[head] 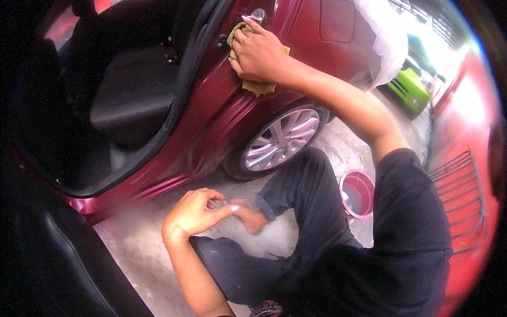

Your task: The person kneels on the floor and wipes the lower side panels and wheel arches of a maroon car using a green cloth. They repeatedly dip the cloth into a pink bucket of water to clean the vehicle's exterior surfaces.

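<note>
My right hand presses a yellow-green cloth flat on the dark red door jamb of a car, just behind the rear door opening. One fingertip reaches the metal door striker. Part of the cloth hangs out below my palm, and the rest is hidden under the hand. My left hand hovers above my bent leg, with nothing in it. Its fingers are loosely curled, the thumb apart from them. Below the jamb is the rear wheel with its silver multi-spoke rim.
A pink bucket of cloudy water stands on the concrete floor by my right side. The car's black rear seat shows through the opening. At lower left is dark door trim. White plastic sheeting, a green car and a metal rack lie to the right.
</note>
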Demonstrator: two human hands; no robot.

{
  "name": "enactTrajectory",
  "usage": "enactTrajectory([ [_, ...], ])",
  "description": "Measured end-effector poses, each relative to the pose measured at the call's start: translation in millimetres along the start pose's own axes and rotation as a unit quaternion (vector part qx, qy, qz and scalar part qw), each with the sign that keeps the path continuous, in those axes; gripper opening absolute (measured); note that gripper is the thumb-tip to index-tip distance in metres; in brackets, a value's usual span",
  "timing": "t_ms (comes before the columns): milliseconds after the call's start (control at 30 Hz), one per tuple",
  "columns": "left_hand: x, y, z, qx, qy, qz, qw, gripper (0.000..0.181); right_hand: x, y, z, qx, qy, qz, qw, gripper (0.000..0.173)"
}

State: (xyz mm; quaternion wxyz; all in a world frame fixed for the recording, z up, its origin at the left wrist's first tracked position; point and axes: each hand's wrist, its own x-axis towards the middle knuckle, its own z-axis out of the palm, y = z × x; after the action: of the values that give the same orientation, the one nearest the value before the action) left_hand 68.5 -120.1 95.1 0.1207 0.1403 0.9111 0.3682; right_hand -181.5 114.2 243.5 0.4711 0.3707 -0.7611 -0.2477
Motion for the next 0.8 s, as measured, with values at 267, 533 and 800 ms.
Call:
enactTrajectory([
  [267,-5.6,-4.2,-3.4,0.015,-0.002,-0.031,0.999,0.069,-4.8,-23.5,-9.9,0.028,-0.077,-0.018,0.996,0.051],
  [533,-13.7,-6.0,1.4,0.012,0.0,-0.036,0.999,0.068,-13.6,-71.2,11.1,0.1,-0.002,0.022,0.995,0.05],
  [800,-23.1,-4.8,-2.9,-0.007,-0.01,-0.042,0.999,0.065,-3.0,-170.1,25.3,0.183,0.013,-0.052,0.982,0.051],
])
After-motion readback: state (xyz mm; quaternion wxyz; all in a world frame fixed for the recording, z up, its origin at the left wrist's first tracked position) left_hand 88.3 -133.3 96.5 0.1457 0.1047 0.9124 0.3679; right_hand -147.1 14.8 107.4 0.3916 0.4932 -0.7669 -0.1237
